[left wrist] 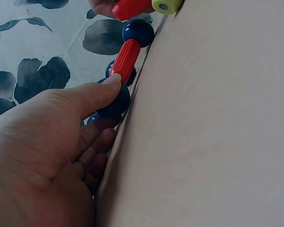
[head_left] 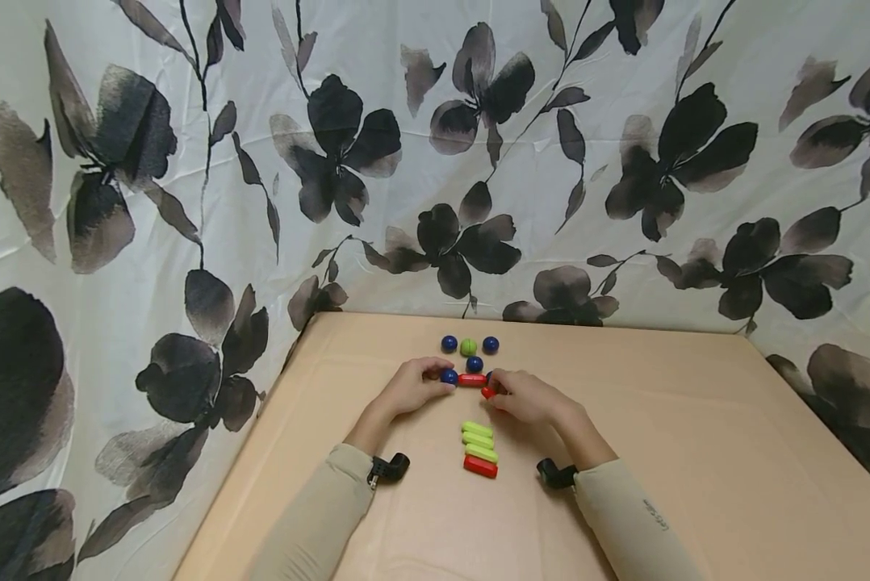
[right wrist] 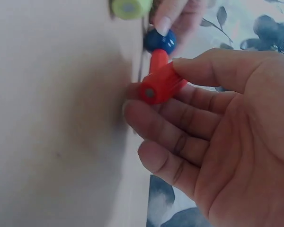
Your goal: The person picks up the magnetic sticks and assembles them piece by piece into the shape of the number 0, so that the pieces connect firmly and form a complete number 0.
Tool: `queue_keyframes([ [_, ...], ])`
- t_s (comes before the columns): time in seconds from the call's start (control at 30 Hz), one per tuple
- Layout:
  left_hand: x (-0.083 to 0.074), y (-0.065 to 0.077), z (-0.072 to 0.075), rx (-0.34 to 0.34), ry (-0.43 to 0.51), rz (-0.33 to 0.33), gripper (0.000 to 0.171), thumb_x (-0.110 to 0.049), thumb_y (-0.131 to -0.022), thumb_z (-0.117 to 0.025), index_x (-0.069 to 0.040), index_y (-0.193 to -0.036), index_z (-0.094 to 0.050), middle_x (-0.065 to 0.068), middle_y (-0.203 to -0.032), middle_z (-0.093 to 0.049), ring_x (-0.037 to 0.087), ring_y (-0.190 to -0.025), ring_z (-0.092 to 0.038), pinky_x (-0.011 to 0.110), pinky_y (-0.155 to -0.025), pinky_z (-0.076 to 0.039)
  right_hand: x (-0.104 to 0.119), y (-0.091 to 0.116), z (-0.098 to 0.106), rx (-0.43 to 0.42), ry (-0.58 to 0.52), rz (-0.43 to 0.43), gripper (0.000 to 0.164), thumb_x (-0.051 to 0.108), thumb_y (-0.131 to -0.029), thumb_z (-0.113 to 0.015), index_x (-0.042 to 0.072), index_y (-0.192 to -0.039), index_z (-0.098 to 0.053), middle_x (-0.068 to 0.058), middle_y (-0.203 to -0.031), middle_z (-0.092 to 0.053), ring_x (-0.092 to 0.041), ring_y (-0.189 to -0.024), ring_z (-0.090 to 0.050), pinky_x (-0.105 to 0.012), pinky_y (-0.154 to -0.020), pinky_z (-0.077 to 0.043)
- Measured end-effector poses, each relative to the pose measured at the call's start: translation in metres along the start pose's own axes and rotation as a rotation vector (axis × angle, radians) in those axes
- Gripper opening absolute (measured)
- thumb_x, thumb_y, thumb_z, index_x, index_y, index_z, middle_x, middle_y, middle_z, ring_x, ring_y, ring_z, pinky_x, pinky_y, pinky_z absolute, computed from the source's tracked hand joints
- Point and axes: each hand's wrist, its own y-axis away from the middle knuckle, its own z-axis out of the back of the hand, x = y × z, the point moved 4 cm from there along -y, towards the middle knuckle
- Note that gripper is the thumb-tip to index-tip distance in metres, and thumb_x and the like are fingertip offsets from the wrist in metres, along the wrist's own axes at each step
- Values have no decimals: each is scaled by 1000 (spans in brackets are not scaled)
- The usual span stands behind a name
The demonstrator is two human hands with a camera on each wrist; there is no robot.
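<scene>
My left hand (head_left: 415, 385) pinches a blue ball (left wrist: 117, 101) between thumb and fingers. A ribbed red rod (head_left: 472, 380) joins that ball to another blue ball (left wrist: 138, 32) on the right. In my right hand (head_left: 528, 395), thumb and fingers grip a second red rod (right wrist: 158, 89), whose grey round end faces the right wrist camera. This rod is close to the right-hand ball, which the right fingers partly hide in the head view; I cannot tell whether they touch.
Behind the hands sit loose blue balls (head_left: 491, 345) and a green ball (head_left: 468, 347). Nearer me, several yellow-green rods (head_left: 478, 441) lie stacked in a row with a red rod (head_left: 481, 466) on the tan table (head_left: 667, 452). A flowered cloth (head_left: 551, 186) hangs behind the table's far edge.
</scene>
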Motion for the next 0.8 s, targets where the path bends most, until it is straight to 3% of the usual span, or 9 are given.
queue_keyframes([
  [0.2,2,0,1,-3,-4,1,42,-28,-92,-81,-14,-131,-71,0,-117,-74,15,-103,-64,35,-94,-52,-8,1,8,-11,-151,53,13,17,-104,-64,11,-112,-55,-8,-81,-59,-21,-69,-58,-32,-63,-52],
  [0.33,3,0,0,2,9,12,42,-28,-92,-81,-14,-131,-71,-1,-117,-74,14,-102,-63,35,-93,-52,-12,2,11,-4,-217,93,11,14,-106,-60,10,-115,-64,-16,-84,-60,-24,-68,-61,-35,-64,-58],
  [0.47,4,-1,-1,4,16,15,43,-28,-92,-82,-14,-131,-71,-2,-117,-73,14,-101,-62,33,-92,-51,-14,3,12,1,-235,120,17,13,-104,-63,7,-114,-75,-18,-84,-64,-24,-69,-61,-35,-65,-57],
  [0.63,3,-3,-1,-3,24,-1,43,-27,-92,-82,-13,-131,-71,-1,-117,-73,16,-102,-62,37,-95,-51,-15,4,13,41,-242,160,17,13,-100,-69,5,-113,-76,-16,-88,-71,-29,-71,-63,-37,-66,-57],
  [0.8,1,2,-1,5,26,-4,42,-25,-92,-81,-12,-131,-71,1,-118,-73,18,-105,-64,40,-98,-51,-15,6,6,92,-246,145,16,17,-99,-72,8,-112,-76,-16,-87,-71,-30,-68,-62,-34,-62,-54],
])
